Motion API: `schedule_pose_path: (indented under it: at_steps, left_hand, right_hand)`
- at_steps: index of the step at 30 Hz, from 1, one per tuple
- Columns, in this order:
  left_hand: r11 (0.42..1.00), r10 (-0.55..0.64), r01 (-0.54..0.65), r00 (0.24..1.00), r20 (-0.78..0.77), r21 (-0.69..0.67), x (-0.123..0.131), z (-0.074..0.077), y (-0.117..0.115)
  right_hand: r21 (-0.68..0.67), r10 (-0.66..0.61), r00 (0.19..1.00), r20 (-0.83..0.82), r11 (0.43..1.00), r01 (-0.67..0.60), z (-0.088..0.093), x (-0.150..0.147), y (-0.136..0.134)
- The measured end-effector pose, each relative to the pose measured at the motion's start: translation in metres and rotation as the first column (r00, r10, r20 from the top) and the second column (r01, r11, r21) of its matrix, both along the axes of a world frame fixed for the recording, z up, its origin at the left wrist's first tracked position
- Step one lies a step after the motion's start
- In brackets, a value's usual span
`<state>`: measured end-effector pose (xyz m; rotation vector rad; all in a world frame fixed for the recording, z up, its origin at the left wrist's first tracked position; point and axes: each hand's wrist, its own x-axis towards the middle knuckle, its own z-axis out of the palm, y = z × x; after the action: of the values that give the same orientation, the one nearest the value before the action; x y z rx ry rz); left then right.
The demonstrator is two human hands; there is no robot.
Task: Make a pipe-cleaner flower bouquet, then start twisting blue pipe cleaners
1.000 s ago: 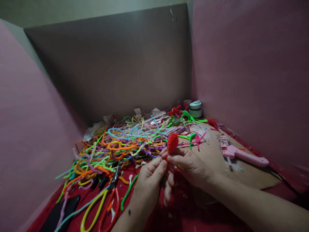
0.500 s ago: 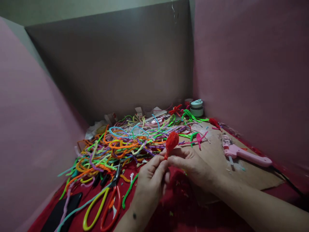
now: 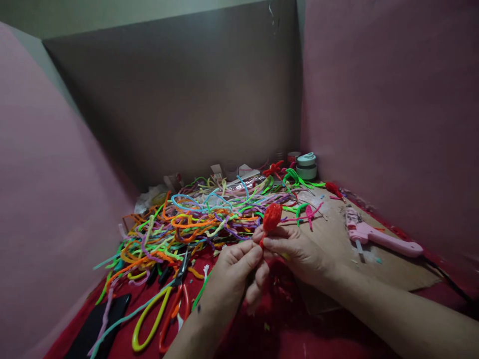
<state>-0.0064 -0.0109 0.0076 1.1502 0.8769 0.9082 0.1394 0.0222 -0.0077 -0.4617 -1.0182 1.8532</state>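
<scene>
A red coiled pipe-cleaner bud stands upright on a short stem between my two hands. My right hand pinches the stem just below the bud. My left hand is closed against the stem's lower end, its fingertips touching my right hand's fingers. Both hands hover over the red cloth near the front of the work surface.
A big heap of coloured pipe cleaners lies to the left and behind. Scissors with yellow and orange handles and a black phone lie front left. A pink glue gun rests on brown cardboard at right. Pink walls enclose the sides.
The red bud has turned slightly in my fingers and shifted a little to the right. My left fingers have regripped lower on the stem. The view has drifted slightly.
</scene>
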Motion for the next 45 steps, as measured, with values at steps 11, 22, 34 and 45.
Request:
schedule_pose_path:
  at_steps: [11,22,34,45]
  left_hand:
    - [0.601,0.603,0.019,0.646,-0.468,0.799,0.004,-0.014,0.001]
    - [0.942,0.299,-0.259,0.937,-0.182,0.214,0.012,-0.003,0.001]
    - [0.981,0.192,-0.188,0.976,-0.105,0.041,0.007,-0.002,0.002]
    - [0.834,0.465,-0.399,0.88,-0.097,0.381,-0.002,0.008,0.011]
  right_hand:
    - [0.001,-0.11,0.994,0.005,0.994,0.11,0.0,-0.005,0.001]
    - [0.007,-0.066,0.997,0.046,0.998,0.066,0.003,0.001,0.003]
    - [0.097,-0.114,0.99,0.083,0.99,0.106,0.0,-0.002,0.004]
    - [0.265,-0.139,0.974,0.179,0.96,0.088,0.026,-0.005,0.015]
